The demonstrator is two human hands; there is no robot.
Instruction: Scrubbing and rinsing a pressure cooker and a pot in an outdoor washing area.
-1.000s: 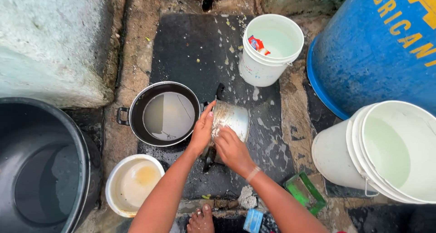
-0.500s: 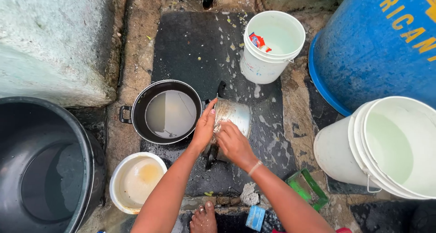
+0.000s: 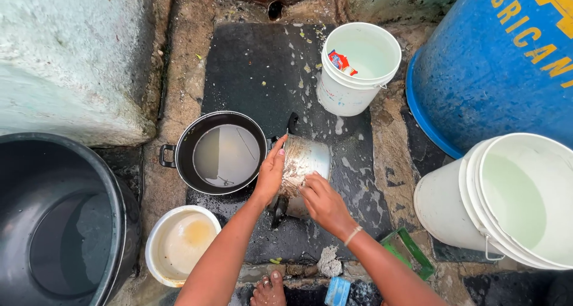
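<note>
Centre of the frame: a steel pot [image 3: 304,163] lies tipped on its side on a wet black slab [image 3: 250,73], its dark handle pointing toward the lower edge. The left hand [image 3: 270,173] steadies the pot's near side, fingers narrow and laid flat against the metal. The right hand [image 3: 322,201] presses on the lower wall, fingers curled close — whether they hold a scrubber or only bear on the steel cannot be told.

Suds streak the pot's outer wall and white flecks of foam dot the slab around it, so the scrubbing of the outside looks well in hand, while no rinse shows yet; the inside is turned away and cannot be judged.

Just left of the pot stands a dark pan [image 3: 224,154] holding greyish water, seemingly unwashed. Lower left, a white bowl [image 3: 179,243] holds cloudy, yellowish liquid. Upper centre-right, a small white bucket [image 3: 358,67] contains a red packet; at the right edge a larger white bucket [image 3: 507,204] holds clear water — rinsing supply, by the look of it.
</note>
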